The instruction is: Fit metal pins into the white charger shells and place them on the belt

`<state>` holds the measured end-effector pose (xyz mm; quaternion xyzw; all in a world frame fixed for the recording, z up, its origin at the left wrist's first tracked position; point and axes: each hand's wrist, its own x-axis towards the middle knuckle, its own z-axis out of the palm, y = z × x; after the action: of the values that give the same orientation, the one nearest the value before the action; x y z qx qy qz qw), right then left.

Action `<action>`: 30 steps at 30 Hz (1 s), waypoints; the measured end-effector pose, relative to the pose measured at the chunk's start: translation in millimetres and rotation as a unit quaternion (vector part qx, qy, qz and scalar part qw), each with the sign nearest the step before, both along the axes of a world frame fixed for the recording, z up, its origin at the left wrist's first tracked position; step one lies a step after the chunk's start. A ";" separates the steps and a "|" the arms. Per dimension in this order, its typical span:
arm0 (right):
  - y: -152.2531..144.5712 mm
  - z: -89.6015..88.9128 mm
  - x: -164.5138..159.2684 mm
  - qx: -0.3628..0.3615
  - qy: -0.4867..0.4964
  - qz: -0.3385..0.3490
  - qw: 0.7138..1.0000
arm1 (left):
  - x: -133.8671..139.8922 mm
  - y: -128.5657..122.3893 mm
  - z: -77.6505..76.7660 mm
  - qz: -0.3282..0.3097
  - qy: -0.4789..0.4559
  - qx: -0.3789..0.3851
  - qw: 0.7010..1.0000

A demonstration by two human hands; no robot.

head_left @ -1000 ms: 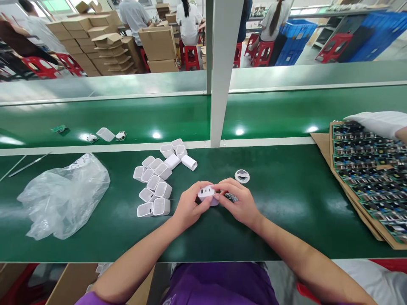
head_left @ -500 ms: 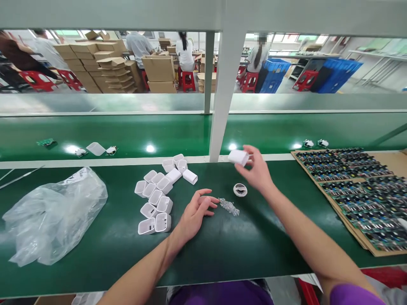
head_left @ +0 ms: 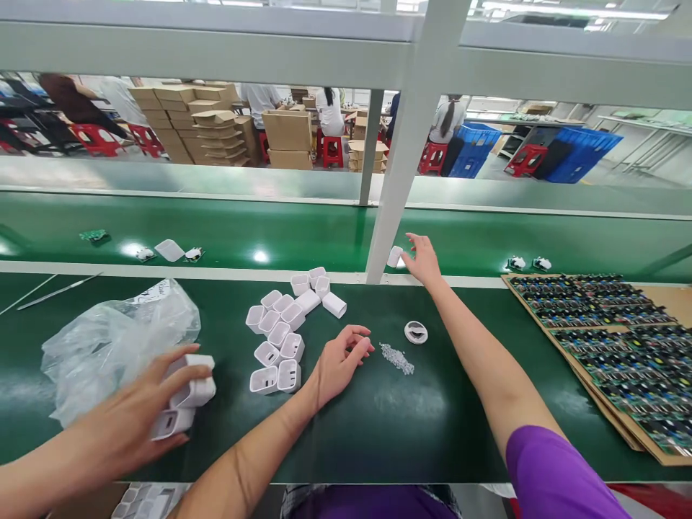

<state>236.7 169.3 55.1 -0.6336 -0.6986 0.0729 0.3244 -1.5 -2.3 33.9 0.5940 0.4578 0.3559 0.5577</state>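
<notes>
My left hand (head_left: pixel 340 364) rests over the green table, fingers curled and thumb against them; anything pinched there is too small to make out. Just right of its fingertips lies a small pile of clear plastic bits (head_left: pixel 397 358). My right hand (head_left: pixel 423 259) reaches over the belt past the white post, thumb and fingers apart. Beside its fingertips a white charger housing (head_left: pixel 395 256) sits on the belt. A round white object with a dark centre (head_left: pixel 416 332) lies between my arms. Several open white charger housings (head_left: pixel 279 333) stand grouped left of my left hand.
Another person's hand (head_left: pixel 145 396) comes in at lower left, gripping white housings. Behind it lies a clear plastic bag (head_left: pixel 124 324). Circuit boards (head_left: pixel 621 360) cover cardboard at right. A white post (head_left: pixel 397 144) rises at the belt's edge. Small parts lie on the green belt (head_left: pixel 303 238).
My right hand has moved forward to the belt and let go of the charger housing there. My left fingers have curled in. Another person's hand with housings has appeared at left.
</notes>
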 end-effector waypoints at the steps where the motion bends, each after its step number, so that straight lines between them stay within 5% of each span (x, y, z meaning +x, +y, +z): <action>1: -9.4 1.6 -5.4 0.020 0.005 0.005 1.000 | 0.3 -0.5 0.2 0.002 0.006 0.006 1.000; 4: -39.2 1.6 -33.8 0.038 0.013 0.111 0.993 | 0.4 -1.2 -0.6 0.012 0.031 0.024 0.999; 8: -67.1 -11.0 -83.0 -0.056 -0.028 0.313 0.948 | -0.6 0.2 -2.6 0.011 0.063 0.046 0.997; 12: -75.7 -19.5 -102.5 -0.108 -0.044 0.293 0.949 | -2.0 2.8 -4.8 0.045 0.097 0.058 0.993; 16: -93.5 -11.8 -78.9 -0.129 0.011 0.277 0.952 | -2.9 3.0 -8.2 0.155 0.140 0.182 0.961; 20: -131.0 -2.0 -44.6 -0.184 0.117 0.298 0.929 | 0.4 -1.5 -11.7 0.081 0.205 0.273 0.936; 23: -153.2 -2.5 -19.8 -0.196 0.109 0.326 0.918 | 4.5 -4.9 -12.4 0.014 0.220 0.235 0.947; 27: -160.7 -16.5 11.0 -0.073 -0.046 0.282 0.955 | 6.4 -4.8 -9.4 0.037 0.192 0.132 0.972; 30: -159.4 -27.9 21.5 -0.024 -0.155 0.292 0.943 | 5.7 -2.4 -7.6 0.027 0.141 0.081 0.986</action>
<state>258.2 9.9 27.2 -0.4130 -0.8926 0.0822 0.1612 4.1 -4.7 26.3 0.6687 0.5171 0.3194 0.4283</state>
